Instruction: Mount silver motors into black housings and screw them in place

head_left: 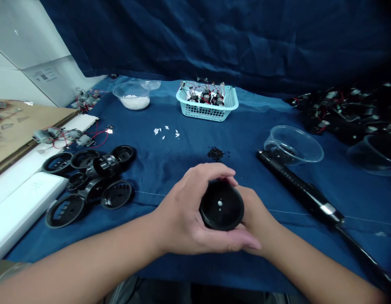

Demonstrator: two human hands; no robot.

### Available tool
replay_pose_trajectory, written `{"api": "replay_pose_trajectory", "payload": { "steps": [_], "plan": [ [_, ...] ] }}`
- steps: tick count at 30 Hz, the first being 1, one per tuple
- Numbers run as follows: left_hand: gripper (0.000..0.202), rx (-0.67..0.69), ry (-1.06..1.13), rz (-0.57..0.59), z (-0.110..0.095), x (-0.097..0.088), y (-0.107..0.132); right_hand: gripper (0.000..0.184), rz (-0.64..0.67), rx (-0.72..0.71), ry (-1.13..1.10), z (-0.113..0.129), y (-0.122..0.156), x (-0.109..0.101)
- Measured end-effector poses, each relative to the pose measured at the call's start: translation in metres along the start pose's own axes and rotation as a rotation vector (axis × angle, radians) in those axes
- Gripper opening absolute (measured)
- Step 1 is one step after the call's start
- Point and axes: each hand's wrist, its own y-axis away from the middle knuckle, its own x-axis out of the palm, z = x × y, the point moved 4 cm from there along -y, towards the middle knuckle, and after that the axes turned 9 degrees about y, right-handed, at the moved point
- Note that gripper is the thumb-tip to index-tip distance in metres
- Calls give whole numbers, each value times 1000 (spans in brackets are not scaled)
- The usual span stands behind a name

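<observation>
Housing (221, 206), black and round, sits clasped between my two hands above the near edge of the table (170, 169), open face toward me. My left hand (185, 215) wraps its left and lower side; my right hand (254, 211) grips its right side. Screws (216, 153) lie just beyond; a screwdriver (296, 185) lies to the right; black shells (90, 181) are piled to the left.

Dim, dark right corners (edges bowed, soft).
</observation>
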Motion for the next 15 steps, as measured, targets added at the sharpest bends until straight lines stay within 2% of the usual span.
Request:
{"api": "replay_pose_trajectory", "payload": {
  "steps": [2, 5, 10, 15],
  "plan": [
    [76, -103, 31, 17, 1, 2, 0, 16, -44, -57, 9, -1, 1, -2],
    [64, -154, 84, 61, 2, 6, -1, 9, -24, -102, 98, -3, 3, 3],
    [66, -22, 96, 107, 1, 13, -3, 33, -1, -121, 105, -7, 7, 14],
    [62, 49, 53, 160, 1, 13, -3, 39, 24, -127, 138, -4, 7, 11]
  ]
}}
